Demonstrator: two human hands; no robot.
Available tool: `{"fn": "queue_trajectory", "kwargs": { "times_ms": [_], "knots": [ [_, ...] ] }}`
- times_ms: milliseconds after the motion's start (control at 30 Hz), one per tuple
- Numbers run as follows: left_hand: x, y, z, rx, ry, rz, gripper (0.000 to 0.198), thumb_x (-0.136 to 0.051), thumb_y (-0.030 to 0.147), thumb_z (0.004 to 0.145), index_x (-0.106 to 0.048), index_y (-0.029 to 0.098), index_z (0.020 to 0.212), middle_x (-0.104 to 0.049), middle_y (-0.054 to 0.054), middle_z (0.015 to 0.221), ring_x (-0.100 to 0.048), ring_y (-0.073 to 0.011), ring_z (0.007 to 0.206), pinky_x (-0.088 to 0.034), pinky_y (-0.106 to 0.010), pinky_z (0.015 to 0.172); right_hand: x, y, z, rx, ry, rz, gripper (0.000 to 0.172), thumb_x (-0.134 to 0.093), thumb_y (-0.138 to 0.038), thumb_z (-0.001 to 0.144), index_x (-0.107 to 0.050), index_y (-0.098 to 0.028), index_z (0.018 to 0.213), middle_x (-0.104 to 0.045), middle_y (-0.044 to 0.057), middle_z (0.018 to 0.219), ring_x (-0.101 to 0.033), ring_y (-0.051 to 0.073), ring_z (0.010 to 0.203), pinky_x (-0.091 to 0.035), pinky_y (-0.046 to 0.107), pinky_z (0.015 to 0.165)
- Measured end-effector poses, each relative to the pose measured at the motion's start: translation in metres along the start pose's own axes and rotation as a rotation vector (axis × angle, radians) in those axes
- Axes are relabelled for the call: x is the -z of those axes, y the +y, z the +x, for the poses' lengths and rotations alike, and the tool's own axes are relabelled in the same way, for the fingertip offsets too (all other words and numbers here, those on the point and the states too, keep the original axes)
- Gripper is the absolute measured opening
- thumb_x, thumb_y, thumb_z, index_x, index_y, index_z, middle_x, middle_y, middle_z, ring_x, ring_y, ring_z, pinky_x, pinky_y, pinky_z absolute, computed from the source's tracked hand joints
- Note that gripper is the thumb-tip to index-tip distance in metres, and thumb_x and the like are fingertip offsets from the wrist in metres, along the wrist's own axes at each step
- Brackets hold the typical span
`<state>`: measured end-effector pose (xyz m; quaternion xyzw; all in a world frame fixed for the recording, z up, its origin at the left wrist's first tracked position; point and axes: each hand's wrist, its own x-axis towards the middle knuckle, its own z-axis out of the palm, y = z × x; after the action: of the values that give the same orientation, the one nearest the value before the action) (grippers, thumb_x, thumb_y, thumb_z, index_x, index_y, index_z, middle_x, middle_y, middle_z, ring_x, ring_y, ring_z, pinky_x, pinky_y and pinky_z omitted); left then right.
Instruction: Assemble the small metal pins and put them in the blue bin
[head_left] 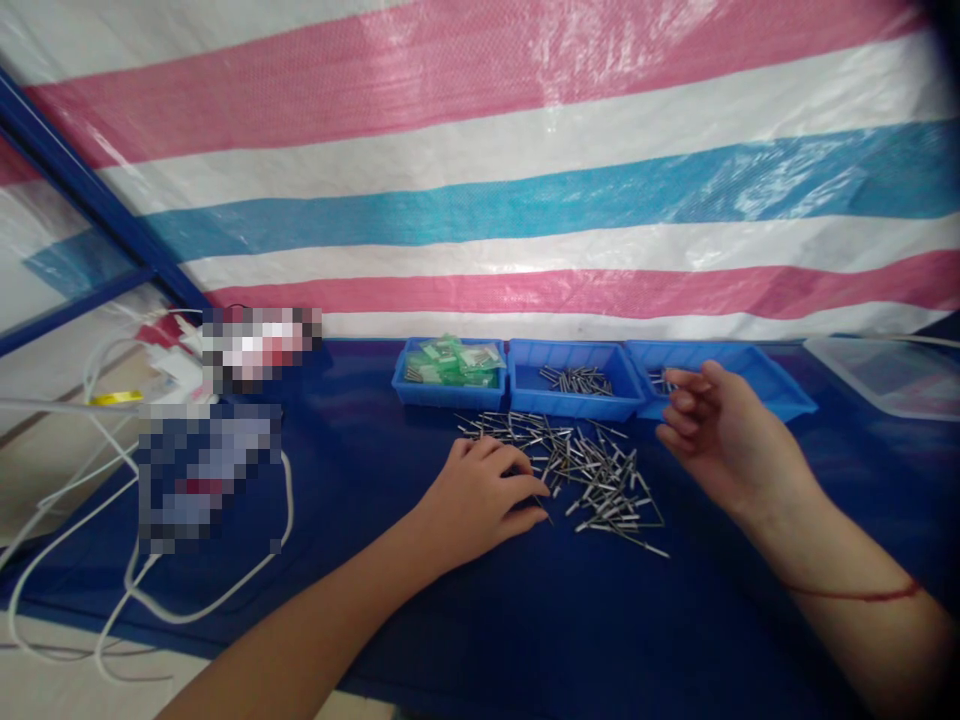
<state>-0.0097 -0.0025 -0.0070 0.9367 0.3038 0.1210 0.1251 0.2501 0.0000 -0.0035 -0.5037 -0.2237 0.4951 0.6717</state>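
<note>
Thin metal rods [607,480], silver at one end and darker along the shaft, lie in a loose pile on the blue table. My left hand [487,495] rests at the pile's left edge, thumb and forefinger closing about one slender rod. Over the right-hand blue bin [772,390] is my right hand [720,435], its fingers curled and the thumb against the forefinger. A few metal pieces show by those fingertips; whether they are pinched or lie in the bin I cannot tell. The middle blue bin [574,400] holds a heap of short metal rods [577,380].
Green-and-clear small packets [454,358] fill the left blue bin [450,395]. A clear plastic lid or tray [885,378] lies at the far right. White cables [217,610] loop across the table's left side beside blurred items. A striped plastic sheet [480,210] hangs behind.
</note>
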Motion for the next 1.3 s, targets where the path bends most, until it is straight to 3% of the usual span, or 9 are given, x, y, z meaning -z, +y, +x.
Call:
{"fn": "queue_trajectory", "kwargs": {
  "times_ms": [233,433,600,700,833,967,1300],
  "knots": [
    [-0.005,0.001,0.002,-0.021,-0.019,0.050,0.021,-0.050,0.035,0.094,-0.068,0.025,0.095,-0.065,-0.001,0.102,-0.052,-0.0178,0.098,-0.032,-0.033,0.082,-0.020,0.013,-0.019,-0.082,-0.076,-0.079,0.023,-0.062,-0.040,0.078,-0.064,-0.018,0.071,-0.043,-0.004,0.059,-0.034,0.004,0.044,-0.026,0.019,0.038],
    [-0.005,0.001,0.004,-0.011,0.050,0.038,0.017,-0.052,0.031,0.093,-0.066,0.021,0.093,-0.063,-0.003,0.103,-0.054,-0.0182,0.096,-0.035,-0.032,0.083,-0.026,0.021,-0.030,0.013,-0.206,-0.319,0.025,-0.060,-0.043,0.081,-0.066,-0.019,0.074,-0.047,-0.003,0.061,-0.038,0.006,0.048,-0.026,0.020,0.041],
    [-0.002,0.002,0.007,0.050,0.210,-0.271,0.018,-0.047,0.026,0.095,-0.063,0.018,0.094,-0.064,-0.004,0.099,-0.058,-0.0160,0.094,-0.041,-0.028,0.085,-0.031,0.022,-0.042,0.189,-0.468,-0.625,0.020,-0.065,-0.039,0.079,-0.069,-0.021,0.086,-0.058,0.000,0.067,-0.048,0.011,0.056,-0.037,0.023,0.049],
    [0.000,0.004,0.008,0.132,0.287,-0.493,0.015,-0.052,0.026,0.092,-0.064,0.017,0.091,-0.066,-0.003,0.090,-0.060,-0.0139,0.084,-0.044,-0.024,0.077,-0.035,0.025,-0.050,0.275,-0.560,-0.656,0.019,-0.066,-0.038,0.078,-0.069,-0.021,0.087,-0.065,0.003,0.078,-0.057,0.015,0.066,-0.045,0.025,0.056],
    [-0.002,0.008,0.008,0.270,0.311,-0.673,0.015,-0.056,0.029,0.089,-0.065,0.017,0.089,-0.066,-0.002,0.082,-0.059,-0.0131,0.074,-0.045,-0.023,0.069,-0.037,0.029,-0.058,0.329,-0.587,-0.592,0.015,-0.069,-0.036,0.077,-0.069,-0.022,0.083,-0.068,0.004,0.081,-0.062,0.017,0.071,-0.050,0.027,0.059],
    [-0.005,0.012,0.007,0.314,0.288,-0.833,0.019,-0.056,0.033,0.089,-0.065,0.016,0.089,-0.066,-0.002,0.080,-0.060,-0.0129,0.072,-0.046,-0.023,0.067,-0.040,0.029,-0.060,0.363,-0.565,-0.552,0.013,-0.071,-0.035,0.075,-0.069,-0.023,0.079,-0.068,0.003,0.077,-0.063,0.017,0.069,-0.052,0.028,0.058],
    [-0.004,0.016,0.007,0.309,0.235,-0.806,0.025,-0.055,0.037,0.089,-0.066,0.015,0.095,-0.068,-0.003,0.087,-0.060,-0.0142,0.077,-0.045,-0.024,0.069,-0.038,0.031,-0.061,0.475,-0.479,-0.593,0.007,-0.072,-0.030,0.075,-0.071,-0.025,0.079,-0.067,0.003,0.079,-0.062,0.018,0.073,-0.049,0.028,0.059]
  ]
}}
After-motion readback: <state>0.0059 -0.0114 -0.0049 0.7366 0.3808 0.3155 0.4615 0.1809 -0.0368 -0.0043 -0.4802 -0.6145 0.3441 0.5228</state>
